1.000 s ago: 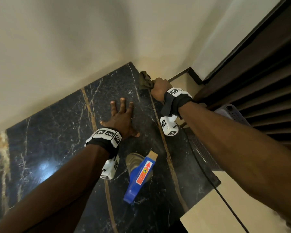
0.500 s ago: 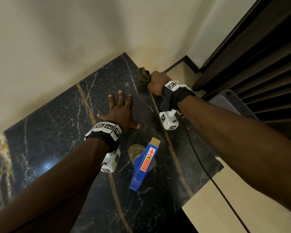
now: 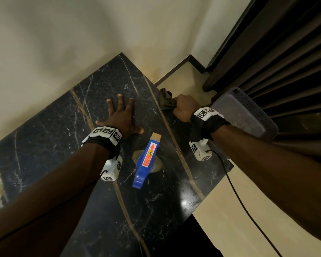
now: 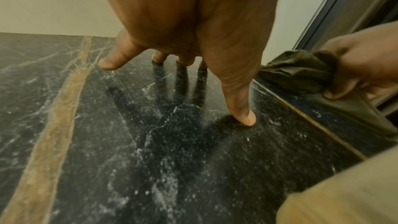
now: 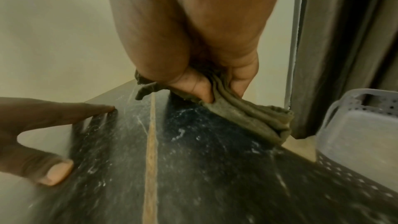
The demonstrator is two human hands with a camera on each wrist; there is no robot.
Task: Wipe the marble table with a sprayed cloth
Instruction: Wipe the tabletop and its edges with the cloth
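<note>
The black marble table (image 3: 50, 130) has gold and white veins and stands against a cream wall. My right hand (image 3: 183, 109) grips a bunched olive-green cloth (image 3: 166, 101) at the table's right edge; in the right wrist view the cloth (image 5: 247, 117) is pinched between thumb and fingers and drags on the marble (image 5: 193, 168). My left hand (image 3: 121, 115) lies flat with spread fingers on the table; the left wrist view has its fingertips (image 4: 245, 118) pressing the marble (image 4: 129, 159). A blue spray bottle (image 3: 145, 162) stands on the table between my forearms.
A pale perforated plastic basket (image 3: 246, 114) sits just past the table's right edge, in front of dark curtains (image 3: 285, 52). The basket (image 5: 361, 132) is close to the cloth. A black cable (image 3: 239, 199) trails from the right wrist across the cream floor.
My right hand has drawn the cloth from the far corner back along the right edge toward me. The left hand stays flat on the marble. The head view has shifted.
</note>
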